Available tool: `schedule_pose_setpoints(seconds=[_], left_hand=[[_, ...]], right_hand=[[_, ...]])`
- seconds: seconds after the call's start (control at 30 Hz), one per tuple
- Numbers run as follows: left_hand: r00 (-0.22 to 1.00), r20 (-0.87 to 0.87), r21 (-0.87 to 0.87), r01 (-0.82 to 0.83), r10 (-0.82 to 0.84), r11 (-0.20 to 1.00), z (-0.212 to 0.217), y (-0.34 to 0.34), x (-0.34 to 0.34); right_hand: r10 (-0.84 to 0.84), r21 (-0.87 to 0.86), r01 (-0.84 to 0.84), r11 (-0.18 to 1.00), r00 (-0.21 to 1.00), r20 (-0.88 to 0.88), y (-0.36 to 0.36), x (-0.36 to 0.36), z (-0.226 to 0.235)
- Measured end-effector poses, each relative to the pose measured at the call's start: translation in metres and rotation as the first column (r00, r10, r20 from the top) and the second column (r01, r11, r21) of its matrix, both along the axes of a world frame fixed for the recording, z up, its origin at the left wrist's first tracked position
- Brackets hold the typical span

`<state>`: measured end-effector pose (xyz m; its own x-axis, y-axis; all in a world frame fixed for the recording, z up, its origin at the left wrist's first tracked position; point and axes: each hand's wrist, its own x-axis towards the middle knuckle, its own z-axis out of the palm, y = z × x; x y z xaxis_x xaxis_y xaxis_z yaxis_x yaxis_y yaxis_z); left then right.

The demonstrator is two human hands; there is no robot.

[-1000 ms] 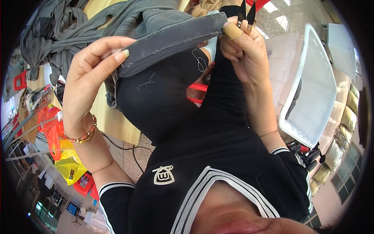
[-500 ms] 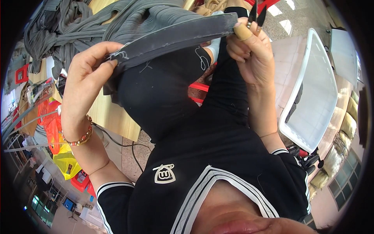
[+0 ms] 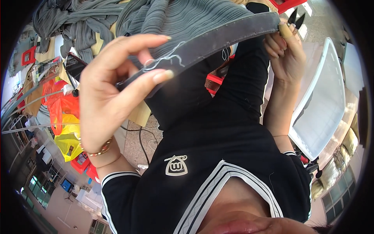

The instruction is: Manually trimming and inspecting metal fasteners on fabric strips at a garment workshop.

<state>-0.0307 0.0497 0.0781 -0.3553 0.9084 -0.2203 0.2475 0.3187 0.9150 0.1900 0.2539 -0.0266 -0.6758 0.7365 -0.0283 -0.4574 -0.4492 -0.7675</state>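
Observation:
A dark grey band (image 3: 218,37) edges a pleated grey garment (image 3: 187,23), stretched between my two hands. My left hand (image 3: 103,84) has the band's left end between its thumb and curled fingers, the index finger raised apart from the thumb. Loose pale threads (image 3: 169,59) lie on the band between those fingertips. At the band's other end, my right hand (image 3: 288,58) pinches the corner; a tan cover (image 3: 285,30) sits on one digit. Black blades, seemingly thread snips (image 3: 297,19), stick up from behind that hand; their grip is mostly hidden.
More grey pleated fabric (image 3: 74,19) is heaped at the far left. A white plastic bin (image 3: 321,105) stands to the right. Red (image 3: 64,97) and yellow plastic bags (image 3: 68,140) hang at the left, near a dark cable (image 3: 142,146) on the floor.
Both hands and the band have shifted right in view. My left hand has come nearer and its thumb and index finger have spread apart beside the loose threads.

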Motion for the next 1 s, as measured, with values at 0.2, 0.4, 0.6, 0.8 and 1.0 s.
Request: schedule_pose_setpoints(seconds=[0.2, 0.4, 0.6, 0.8, 1.0], left_hand=[[0.979, -0.171, 0.19, -0.076, 0.109, 0.979, -0.032, -0.008, -0.005], [0.955, 0.1, 0.258, -0.297, 0.28, 0.92, -0.044, -0.012, 0.0], [0.928, 0.191, 0.379, -0.37, 0.319, 0.848, -0.053, -0.018, -0.008], [0.895, 0.212, 0.441, -0.447, 0.393, 0.778, -0.056, -0.037, -0.025], [0.869, 0.333, 0.564, -0.495, 0.366, 0.661, -0.055, -0.066, -0.084]], right_hand=[[-0.012, 0.052, 0.005, 0.999, 0.989, 0.146, -0.001, -0.004, -0.026], [-0.039, 0.096, 0.013, 0.995, 0.959, 0.281, -0.004, -0.01, -0.035], [-0.003, 0.058, -0.014, 0.998, 0.961, 0.278, -0.004, -0.012, -0.044], [-0.028, 0.105, -0.007, 0.994, 0.944, 0.329, -0.001, -0.011, -0.045], [0.009, 0.133, -0.056, 0.99, 0.942, 0.335, -0.001, -0.012, -0.045]])
